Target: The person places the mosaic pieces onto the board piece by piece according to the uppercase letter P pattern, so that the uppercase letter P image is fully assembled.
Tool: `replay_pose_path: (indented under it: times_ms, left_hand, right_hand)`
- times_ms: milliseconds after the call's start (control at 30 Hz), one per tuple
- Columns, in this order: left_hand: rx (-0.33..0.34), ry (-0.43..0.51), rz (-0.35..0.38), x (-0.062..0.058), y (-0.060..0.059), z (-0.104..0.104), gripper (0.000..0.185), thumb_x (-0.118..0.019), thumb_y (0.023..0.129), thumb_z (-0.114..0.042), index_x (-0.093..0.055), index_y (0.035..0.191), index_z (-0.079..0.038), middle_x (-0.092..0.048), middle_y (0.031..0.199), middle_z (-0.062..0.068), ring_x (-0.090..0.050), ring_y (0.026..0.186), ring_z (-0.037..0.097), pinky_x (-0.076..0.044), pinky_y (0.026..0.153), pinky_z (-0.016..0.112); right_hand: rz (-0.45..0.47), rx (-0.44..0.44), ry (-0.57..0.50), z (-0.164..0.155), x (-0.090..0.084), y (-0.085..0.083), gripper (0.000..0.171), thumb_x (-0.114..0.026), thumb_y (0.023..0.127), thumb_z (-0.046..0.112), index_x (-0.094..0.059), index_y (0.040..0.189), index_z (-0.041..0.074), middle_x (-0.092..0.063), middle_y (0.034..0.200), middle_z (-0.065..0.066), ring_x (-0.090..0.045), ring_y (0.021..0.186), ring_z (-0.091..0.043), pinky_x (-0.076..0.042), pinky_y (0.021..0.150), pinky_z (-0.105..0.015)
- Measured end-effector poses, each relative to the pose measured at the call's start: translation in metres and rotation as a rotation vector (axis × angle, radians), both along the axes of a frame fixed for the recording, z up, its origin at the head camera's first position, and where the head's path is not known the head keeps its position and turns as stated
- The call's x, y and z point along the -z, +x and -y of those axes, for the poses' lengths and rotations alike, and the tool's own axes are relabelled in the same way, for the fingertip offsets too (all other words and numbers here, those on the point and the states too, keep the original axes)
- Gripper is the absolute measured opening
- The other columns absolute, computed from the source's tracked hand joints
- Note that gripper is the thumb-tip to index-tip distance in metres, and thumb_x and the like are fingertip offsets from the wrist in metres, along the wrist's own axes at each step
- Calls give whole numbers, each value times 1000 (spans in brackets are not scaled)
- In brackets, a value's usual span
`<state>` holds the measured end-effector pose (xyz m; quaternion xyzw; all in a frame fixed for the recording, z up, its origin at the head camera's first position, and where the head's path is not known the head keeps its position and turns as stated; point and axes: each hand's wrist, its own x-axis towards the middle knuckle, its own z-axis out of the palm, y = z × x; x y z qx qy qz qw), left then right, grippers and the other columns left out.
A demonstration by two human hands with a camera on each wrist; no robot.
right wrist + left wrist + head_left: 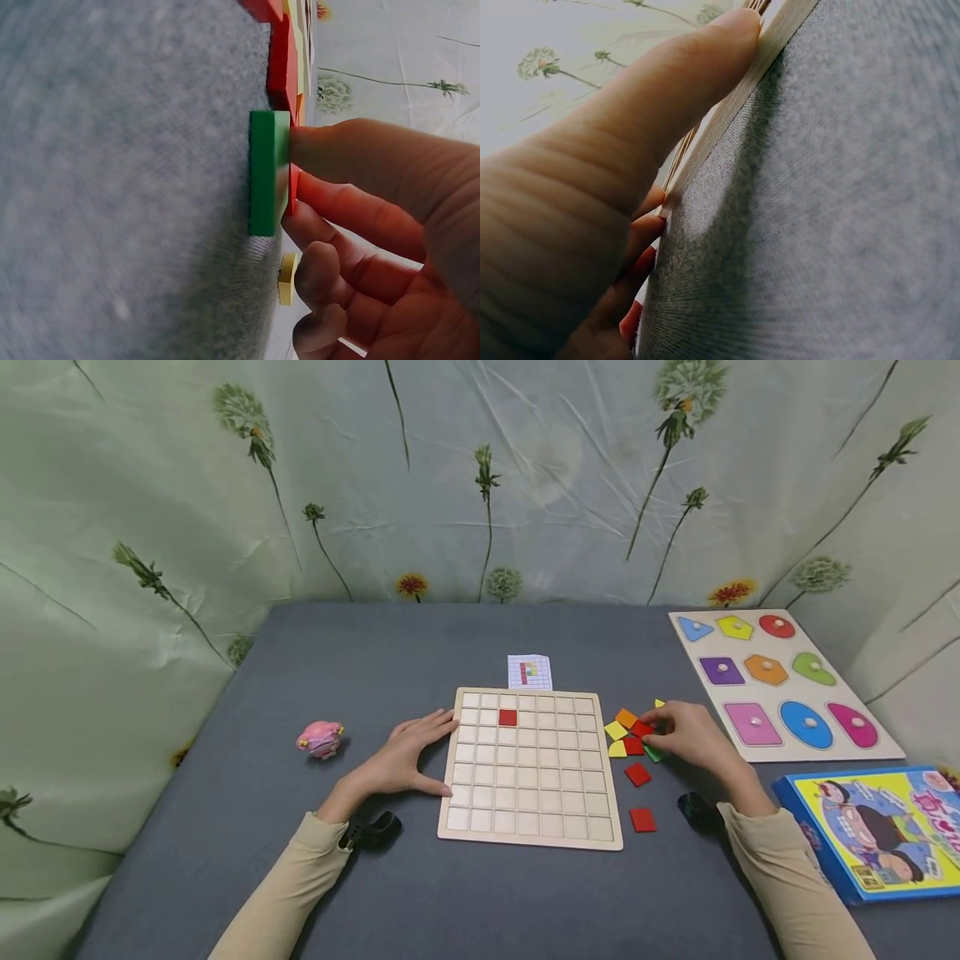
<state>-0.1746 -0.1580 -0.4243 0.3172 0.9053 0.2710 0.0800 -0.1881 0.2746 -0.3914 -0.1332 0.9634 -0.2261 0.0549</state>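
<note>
A wooden grid board (529,827) lies mid-table with one red tile (507,717) set in its second row. My left hand (408,758) rests flat against the board's left edge, fingers straight; in the left wrist view the thumb (667,112) presses the board's edge (780,34). My right hand (684,735) sits on a pile of coloured tiles (626,733) right of the board. In the right wrist view its thumb (352,150) and a finger pinch a thin red tile (292,196) lying on a green tile (267,172).
Two loose red tiles (638,774) (642,819) lie beside the board's right edge. A pattern card (529,672) sits behind the board, a pink toy (321,739) at left. A shape puzzle board (892,745) and a blue box (821,852) fill the right side.
</note>
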Motion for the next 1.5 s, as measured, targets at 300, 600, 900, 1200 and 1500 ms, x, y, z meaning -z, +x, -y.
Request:
replay_pose_path:
  times_ms: [300, 600, 900, 1200, 1500]
  left_hand:
    - [3, -2, 16, 3, -1, -3, 98, -79, 66, -44, -30, 145, -12, -26, 154, 8, -19, 145, 29, -16, 109, 55]
    - [3, -10, 28, 3, 1, -3, 98, -78, 67, -45, -30, 145, -11, -25, 154, 8, -18, 145, 29, -16, 109, 56]
    - [8, 3, 11, 2, 3, -3, 97, -78, 67, -45, -31, 145, -11, -26, 154, 9, -19, 144, 30, -16, 109, 56]
    - [0, 6, -6, -1, 4, -1, 98, -79, 66, -45, -32, 144, -10, -27, 153, 10, -21, 144, 31, -18, 107, 55]
    - [-1, 10, 9, -1, 3, -1, 98, -79, 66, -44, -31, 145, -10, -26, 154, 10, -20, 144, 31, -17, 108, 55]
  right_hand:
    - [-2, 10, 26, -4, 3, 2, 31, -70, 77, 16, -69, 103, 0, -62, 78, -8, -46, 65, -14, -37, 54, -22]
    - [-21, 15, 41, -1, 3, 7, 30, -70, 77, 16, -69, 103, 1, -66, 84, -12, -47, 65, -14, -38, 54, -22]
    - [-102, -12, 15, 1, -2, 11, 29, -71, 77, 15, -70, 102, 1, -64, 83, -10, -44, 63, -12, -33, 51, -20]
    - [-166, -29, -2, 4, -7, 15, 28, -73, 75, 13, -70, 100, 1, -65, 84, -10, -43, 62, -11, -33, 52, -19]
    - [-164, -38, -1, 15, -11, 14, 25, -73, 76, 14, -71, 99, 4, -66, 85, -8, -44, 63, -11, -34, 50, -19]
